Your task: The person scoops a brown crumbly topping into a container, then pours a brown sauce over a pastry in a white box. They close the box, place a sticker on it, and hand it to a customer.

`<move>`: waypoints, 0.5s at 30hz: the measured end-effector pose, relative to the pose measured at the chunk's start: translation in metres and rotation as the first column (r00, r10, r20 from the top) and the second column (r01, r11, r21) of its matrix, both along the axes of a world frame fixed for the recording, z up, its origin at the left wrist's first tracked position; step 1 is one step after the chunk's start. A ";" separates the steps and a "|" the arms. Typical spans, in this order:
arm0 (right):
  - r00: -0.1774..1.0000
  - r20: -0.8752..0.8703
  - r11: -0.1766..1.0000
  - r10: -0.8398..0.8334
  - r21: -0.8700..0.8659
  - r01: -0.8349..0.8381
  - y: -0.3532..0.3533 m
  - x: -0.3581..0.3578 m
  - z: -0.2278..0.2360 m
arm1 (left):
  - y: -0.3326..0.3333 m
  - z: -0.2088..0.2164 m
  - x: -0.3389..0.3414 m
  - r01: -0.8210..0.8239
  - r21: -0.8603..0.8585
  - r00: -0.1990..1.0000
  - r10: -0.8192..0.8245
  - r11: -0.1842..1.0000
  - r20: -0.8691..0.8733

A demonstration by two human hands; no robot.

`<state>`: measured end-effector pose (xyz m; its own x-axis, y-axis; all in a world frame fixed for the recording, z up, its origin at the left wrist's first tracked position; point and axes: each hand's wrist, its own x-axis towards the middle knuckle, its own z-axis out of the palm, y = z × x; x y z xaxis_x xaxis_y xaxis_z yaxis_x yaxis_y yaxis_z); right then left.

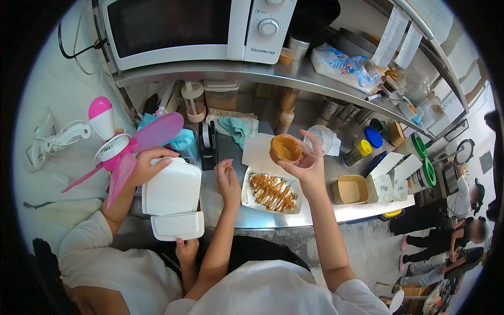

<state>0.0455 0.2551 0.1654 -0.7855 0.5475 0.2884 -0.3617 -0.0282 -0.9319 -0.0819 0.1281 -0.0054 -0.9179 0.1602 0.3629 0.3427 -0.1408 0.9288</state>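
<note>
My right hand (306, 169) grips a small cup of brown sauce (286, 149), tilted above an open paper food box (271, 206). A clear round lid (320, 139) shows beside its fingers; whether it is joined to the cup I cannot tell. In the box lies food (272, 192) streaked with brown and white sauce. To the left of the box is my left hand (227, 181), its fingers loosely bent and nothing seen in them. The box's lid (257, 147) is folded back, away from me.
At my left, another person's hands hold white lidded containers (172, 186) near a pink fan (123, 147). A tape dispenser (208, 144) and green cloth (234, 130) lie behind. To the right are a brown paper bowl (350, 189) and a yellow-lidded jar (358, 153). A microwave (178, 31) sits on the shelf overhead.
</note>
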 end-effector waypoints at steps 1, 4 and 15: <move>1.000 -0.004 1.000 0.007 0.009 -0.007 0.001 0.000 0.002 | 0.000 0.002 0.002 -0.001 0.006 1.000 0.001 1.000 0.008; 0.999 -0.012 0.998 0.031 0.049 -0.030 0.002 0.003 0.002 | -0.002 0.000 0.013 -0.006 0.078 1.000 0.003 0.997 0.030; 0.998 -0.005 0.993 0.061 0.105 -0.060 -0.016 0.028 -0.037 | -0.021 0.059 0.110 0.084 0.572 0.747 -0.432 0.816 0.506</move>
<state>0.0732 0.2396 0.1288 -0.8135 0.4658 0.3481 -0.3698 0.0475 -0.9279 0.0277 0.1074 0.0534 -0.9116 0.3873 -0.1381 -0.3685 -0.6205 0.6923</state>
